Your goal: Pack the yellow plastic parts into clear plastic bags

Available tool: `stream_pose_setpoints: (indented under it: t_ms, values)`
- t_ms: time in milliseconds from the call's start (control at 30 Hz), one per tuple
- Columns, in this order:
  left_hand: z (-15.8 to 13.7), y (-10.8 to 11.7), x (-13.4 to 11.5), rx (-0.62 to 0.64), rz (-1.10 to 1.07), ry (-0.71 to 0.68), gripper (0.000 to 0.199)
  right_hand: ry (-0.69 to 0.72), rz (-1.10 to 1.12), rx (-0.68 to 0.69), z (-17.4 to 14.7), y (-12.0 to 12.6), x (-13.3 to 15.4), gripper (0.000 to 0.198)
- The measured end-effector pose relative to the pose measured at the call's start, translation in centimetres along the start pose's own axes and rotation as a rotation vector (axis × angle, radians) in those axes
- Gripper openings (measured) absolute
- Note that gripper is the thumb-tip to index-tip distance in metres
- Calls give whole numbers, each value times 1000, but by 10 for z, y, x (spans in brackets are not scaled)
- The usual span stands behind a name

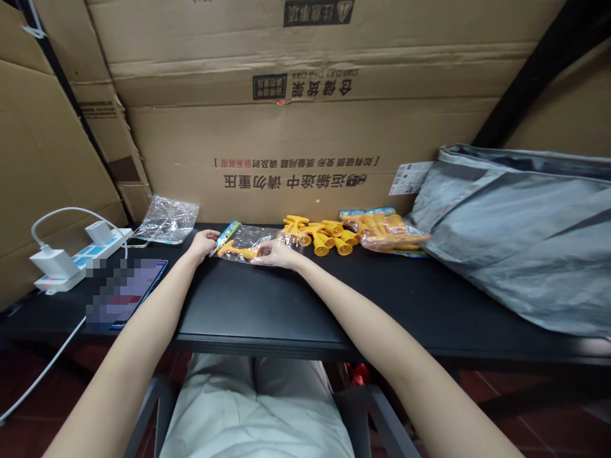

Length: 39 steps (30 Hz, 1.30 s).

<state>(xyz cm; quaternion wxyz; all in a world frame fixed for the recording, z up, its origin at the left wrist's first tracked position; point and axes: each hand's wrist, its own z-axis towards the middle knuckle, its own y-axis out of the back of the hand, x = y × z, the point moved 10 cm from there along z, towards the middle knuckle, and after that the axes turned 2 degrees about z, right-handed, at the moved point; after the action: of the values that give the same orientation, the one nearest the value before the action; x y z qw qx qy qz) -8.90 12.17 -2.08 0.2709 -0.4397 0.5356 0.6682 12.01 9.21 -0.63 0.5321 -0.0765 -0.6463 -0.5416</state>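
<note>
My left hand (206,244) is closed on the header-card end of a clear plastic bag (251,235), with thumb and fingers near the colourful card strip (228,233). A yellow T-shaped plastic piece (238,252) lies in or under the film, its crossbar towards my left hand; which of the two I cannot tell. My right hand (275,253) is closed around the other end of that piece, with film about the fingers. Just right of this hand is a pile of similar yellow pieces (322,236) with flared round ends.
A filled bag of yellow pieces (386,230) lies beside a large grey bag (520,235) on the right. At the back left is another clear bag (168,219). A power strip (88,257), white cable and phone (138,289) occupy the left. Cardboard (305,133) walls the table's back.
</note>
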Motion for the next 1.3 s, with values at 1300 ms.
stream_pose_setpoints:
  t_ms: [1300]
  values:
    - [-13, -8, -32, -124, 841, -380, 34, -34, 188, -243, -1, 54, -19, 16]
